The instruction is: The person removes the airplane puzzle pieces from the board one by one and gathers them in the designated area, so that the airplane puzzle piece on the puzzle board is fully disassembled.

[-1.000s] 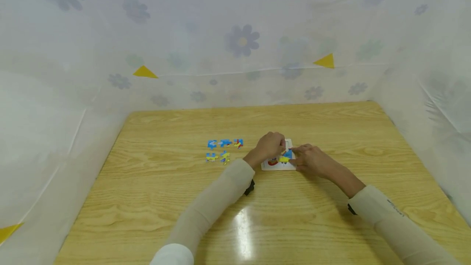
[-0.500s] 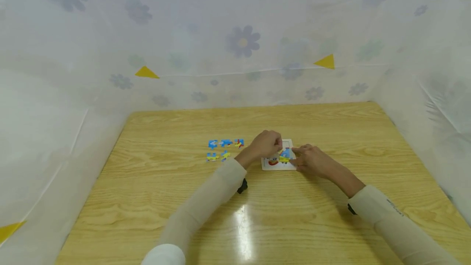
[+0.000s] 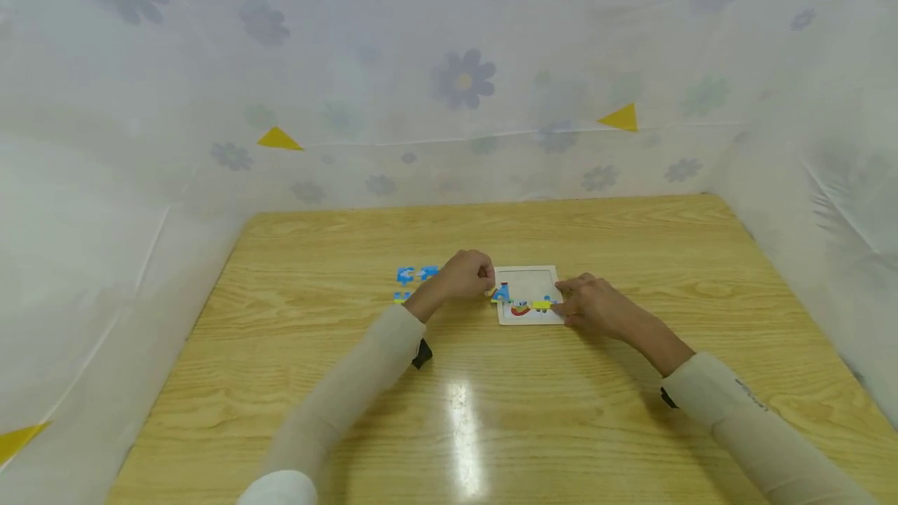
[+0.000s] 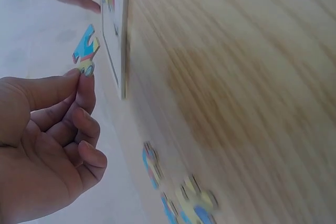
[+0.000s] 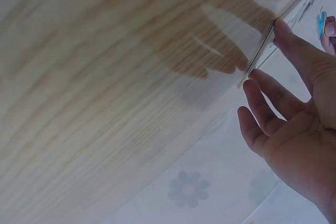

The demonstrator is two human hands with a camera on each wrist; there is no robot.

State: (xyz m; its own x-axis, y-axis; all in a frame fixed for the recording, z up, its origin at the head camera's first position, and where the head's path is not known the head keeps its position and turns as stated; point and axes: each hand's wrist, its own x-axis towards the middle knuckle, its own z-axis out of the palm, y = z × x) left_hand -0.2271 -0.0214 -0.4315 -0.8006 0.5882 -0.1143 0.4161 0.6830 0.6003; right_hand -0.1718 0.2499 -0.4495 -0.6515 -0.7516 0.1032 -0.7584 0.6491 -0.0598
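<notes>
My left hand (image 3: 466, 276) pinches a blue and yellow jigsaw piece (image 4: 85, 49) between thumb and fingertip. In the head view this piece overlaps the left edge of a white puzzle tray (image 3: 531, 280). The tray has a raised rim, and a yellow piece (image 3: 541, 305) lies in its lower right beside printed red and blue artwork. At the tray's right edge is my right hand (image 3: 596, 305). Its thumb and forefinger touch the rim, spread apart, while the other fingers extend loosely, as the right wrist view shows.
Left of the tray lie loose blue jigsaw pieces (image 3: 405, 275), partly hidden by my left forearm. More loose pieces (image 4: 199, 205) show low in the left wrist view. The wooden table (image 3: 533, 427) ends at a flowered white curtain (image 3: 379, 84) behind.
My left hand has moved left from over the tray, taking the blue and yellow piece to the tray's left edge. The tray's inside shows more now. My right hand stays in place.
</notes>
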